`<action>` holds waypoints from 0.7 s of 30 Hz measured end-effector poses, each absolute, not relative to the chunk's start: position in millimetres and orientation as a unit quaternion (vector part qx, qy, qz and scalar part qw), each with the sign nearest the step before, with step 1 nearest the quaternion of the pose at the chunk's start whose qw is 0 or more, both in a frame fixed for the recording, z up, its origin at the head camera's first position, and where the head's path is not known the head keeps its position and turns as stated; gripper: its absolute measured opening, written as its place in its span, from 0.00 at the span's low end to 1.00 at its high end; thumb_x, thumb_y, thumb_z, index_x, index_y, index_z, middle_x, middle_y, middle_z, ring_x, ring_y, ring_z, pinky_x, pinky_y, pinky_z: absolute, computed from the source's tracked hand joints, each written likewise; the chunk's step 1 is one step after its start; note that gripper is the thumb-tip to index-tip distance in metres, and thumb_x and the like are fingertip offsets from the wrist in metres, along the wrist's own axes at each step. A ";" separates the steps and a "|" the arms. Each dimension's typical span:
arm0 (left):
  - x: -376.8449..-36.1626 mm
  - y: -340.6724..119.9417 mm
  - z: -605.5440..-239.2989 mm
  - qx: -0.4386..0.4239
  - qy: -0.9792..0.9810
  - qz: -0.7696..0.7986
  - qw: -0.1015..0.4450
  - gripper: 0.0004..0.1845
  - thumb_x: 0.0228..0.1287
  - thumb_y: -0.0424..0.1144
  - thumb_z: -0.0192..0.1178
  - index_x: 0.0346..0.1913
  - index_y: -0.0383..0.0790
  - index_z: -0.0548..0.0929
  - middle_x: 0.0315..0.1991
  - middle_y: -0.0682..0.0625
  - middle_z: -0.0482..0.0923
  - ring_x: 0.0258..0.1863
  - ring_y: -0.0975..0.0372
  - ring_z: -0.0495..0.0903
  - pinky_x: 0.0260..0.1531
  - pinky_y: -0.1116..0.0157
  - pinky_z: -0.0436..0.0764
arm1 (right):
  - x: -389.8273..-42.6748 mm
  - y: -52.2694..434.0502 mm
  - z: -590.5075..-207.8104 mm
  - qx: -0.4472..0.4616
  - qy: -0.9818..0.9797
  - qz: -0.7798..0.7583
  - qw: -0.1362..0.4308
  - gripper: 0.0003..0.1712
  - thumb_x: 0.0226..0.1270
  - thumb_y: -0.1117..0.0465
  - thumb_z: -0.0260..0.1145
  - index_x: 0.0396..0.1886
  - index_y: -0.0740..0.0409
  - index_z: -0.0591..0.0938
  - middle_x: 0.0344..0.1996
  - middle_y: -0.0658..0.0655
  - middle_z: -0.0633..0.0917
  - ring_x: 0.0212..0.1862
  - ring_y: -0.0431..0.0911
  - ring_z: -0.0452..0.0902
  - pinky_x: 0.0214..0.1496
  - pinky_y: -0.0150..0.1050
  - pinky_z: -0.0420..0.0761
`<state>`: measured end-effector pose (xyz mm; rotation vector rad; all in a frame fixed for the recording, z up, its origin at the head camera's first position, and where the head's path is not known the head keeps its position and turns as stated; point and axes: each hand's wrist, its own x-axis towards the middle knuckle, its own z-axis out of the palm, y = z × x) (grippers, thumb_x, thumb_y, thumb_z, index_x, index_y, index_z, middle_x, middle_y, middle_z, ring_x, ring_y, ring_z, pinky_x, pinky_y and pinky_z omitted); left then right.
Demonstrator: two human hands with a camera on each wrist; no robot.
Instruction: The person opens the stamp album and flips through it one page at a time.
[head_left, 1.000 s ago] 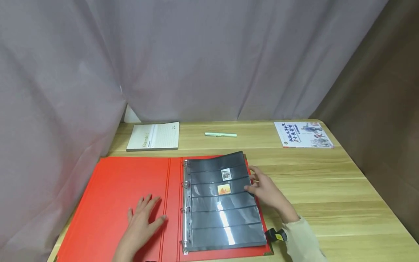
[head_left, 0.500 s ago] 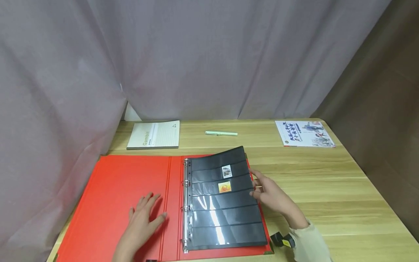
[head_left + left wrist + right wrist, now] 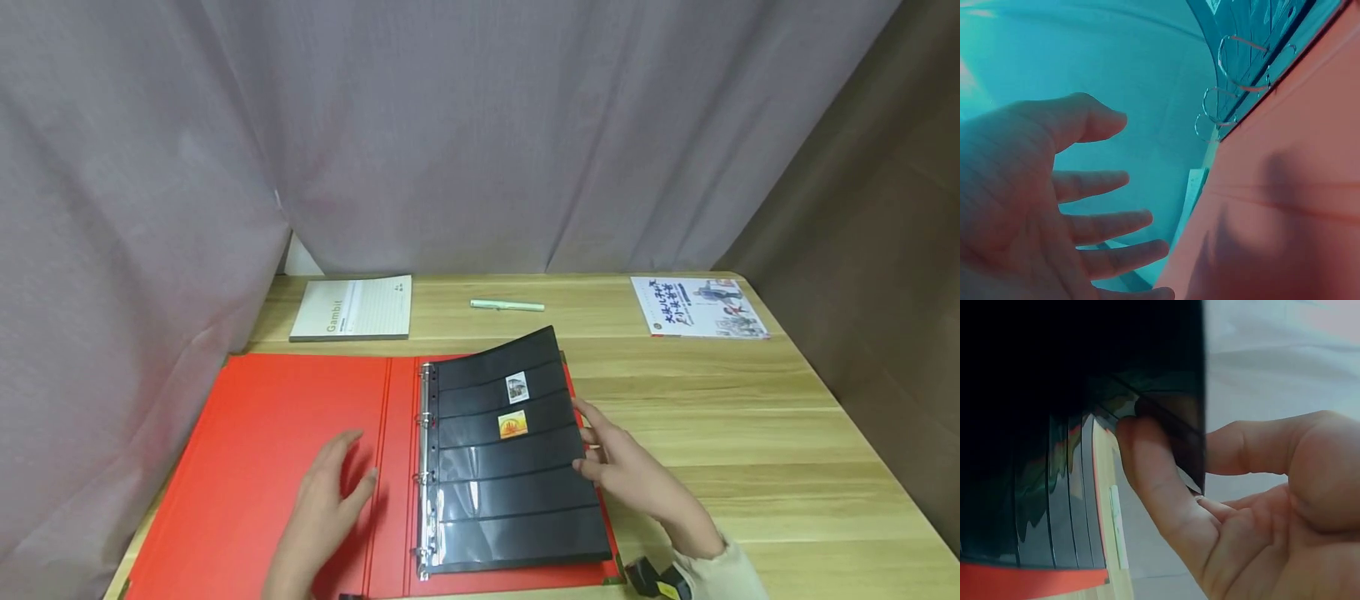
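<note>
A red ring binder (image 3: 277, 408) lies spread on the table, its metal rings (image 3: 425, 479) holding black pocket pages. On the top stamp page (image 3: 517, 496) are two stamps, a greyish one (image 3: 517, 387) and a yellow-orange one (image 3: 513, 424) below it. My right hand (image 3: 633, 475) pinches this page's right edge between thumb and fingers, and its outer side is lifted and bowed. In the right wrist view, fingers (image 3: 1160, 469) lie on one side of the page and the thumb on the other. Over the inside cover, my left hand (image 3: 322, 500) hovers with spread, relaxed fingers, holding nothing.
Behind the binder, a Gambit notebook (image 3: 352, 308) lies at the left. A pale green pen (image 3: 507, 305) is in the middle, and a white illustrated booklet (image 3: 700, 307) at the right. A grey curtain (image 3: 450, 150) hangs along the back of the wooden table (image 3: 720, 417).
The page's outer edge has risen, with its far corner bowing upward. My right hand has slid slightly down and right along that edge. The left hand has lifted and turned slightly.
</note>
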<state>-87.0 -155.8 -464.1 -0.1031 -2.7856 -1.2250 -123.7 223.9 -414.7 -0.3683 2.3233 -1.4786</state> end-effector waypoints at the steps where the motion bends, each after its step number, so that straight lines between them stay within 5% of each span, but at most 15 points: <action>1: -86.8 -154.0 -463.2 -0.034 -0.914 -0.401 0.050 0.30 0.68 0.36 0.66 0.69 0.33 0.70 0.69 0.35 0.69 0.68 0.40 0.67 0.63 0.37 0.67 | -122.0 223.2 -413.7 -0.128 0.823 -0.524 0.180 0.48 0.66 0.77 0.61 0.79 0.71 0.46 0.63 0.78 0.72 0.33 0.43 0.77 0.35 0.37 0.80; 5: -84.3 -145.9 -457.8 -0.042 -0.914 -0.400 0.058 0.31 0.67 0.38 0.67 0.69 0.34 0.71 0.68 0.37 0.70 0.68 0.41 0.68 0.62 0.38 0.69 | -116.1 219.7 -408.6 -0.123 0.828 -0.520 0.171 0.47 0.67 0.74 0.63 0.79 0.70 0.48 0.68 0.79 0.66 0.51 0.59 0.80 0.43 0.38 0.80; 9: -78.8 -138.0 -448.0 -0.045 -0.913 -0.401 0.062 0.33 0.66 0.40 0.68 0.71 0.38 0.70 0.70 0.40 0.69 0.69 0.43 0.66 0.61 0.37 0.69 | -110.1 216.1 -402.9 -0.135 0.809 -0.548 0.163 0.46 0.67 0.73 0.62 0.79 0.69 0.48 0.72 0.79 0.58 0.70 0.72 0.61 0.49 0.40 0.80; 14: -74.0 -128.0 -434.8 -0.053 -0.910 -0.405 0.070 0.35 0.64 0.40 0.70 0.72 0.43 0.69 0.70 0.43 0.68 0.69 0.46 0.66 0.59 0.37 0.72 | -100.7 209.0 -395.8 -0.143 0.777 -0.590 0.167 0.45 0.70 0.72 0.61 0.79 0.68 0.48 0.75 0.78 0.52 0.71 0.74 0.58 0.55 0.40 0.80; 21: -68.3 -114.0 -418.9 -0.076 -0.908 -0.406 0.077 0.38 0.61 0.43 0.73 0.72 0.44 0.68 0.69 0.47 0.70 0.62 0.50 0.75 0.53 0.44 0.80 | -90.9 193.0 -387.1 -0.158 0.746 -0.625 0.166 0.44 0.73 0.69 0.61 0.79 0.69 0.47 0.73 0.78 0.58 0.64 0.70 0.70 0.54 0.39 0.81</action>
